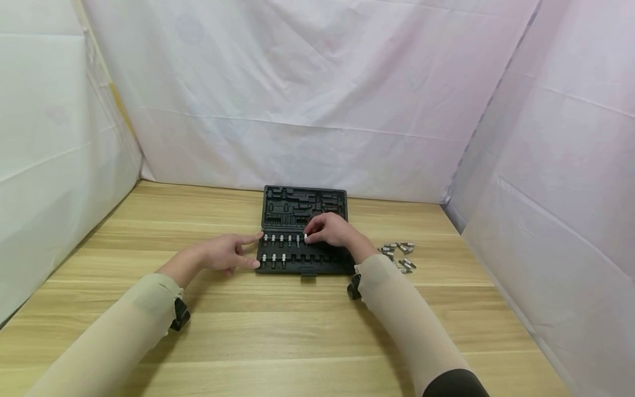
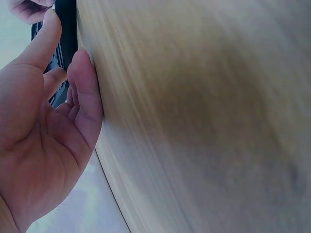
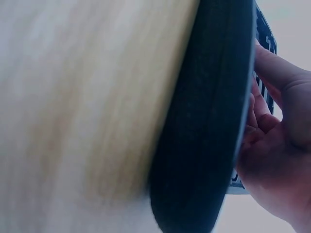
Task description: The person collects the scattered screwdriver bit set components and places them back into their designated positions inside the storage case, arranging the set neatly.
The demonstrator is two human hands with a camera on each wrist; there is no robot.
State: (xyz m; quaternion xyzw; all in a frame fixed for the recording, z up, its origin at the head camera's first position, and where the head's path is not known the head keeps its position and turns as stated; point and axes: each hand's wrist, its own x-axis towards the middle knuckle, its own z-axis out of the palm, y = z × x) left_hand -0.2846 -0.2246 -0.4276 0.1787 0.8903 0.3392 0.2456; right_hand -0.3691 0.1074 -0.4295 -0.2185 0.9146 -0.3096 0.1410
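Nearest, two pale sleeves (image 1: 116,325) reach in over the wood-grain table (image 1: 248,342). The left hand (image 1: 227,255) spreads thumb and forefinger wide, their tips against the left edge of a black socket case (image 1: 324,269). The right hand (image 1: 334,229) pinches a bit socket (image 1: 305,239) narrowly between thumb and fingers, at the case's rear row, right of five seated ones; three more sit in the front row (image 1: 274,260). Right of the case, loose bit sockets (image 1: 403,248) lie heaped on the table. Farther back stands the case's moulded lid (image 1: 278,209), then a white sheet (image 1: 307,110).

The pinched piece looks like stiff, smooth metal: probably light, hard to damage, but apt to slip or roll, so best taken across its wider, bright end. The case seems rigid plastic, steadied well by an edge.

The head view alone shows the rows and the heap. The left wrist view shows the palm and bent lower fingers; the right wrist view shows the case's thick side wall, which hides the pinched socket.
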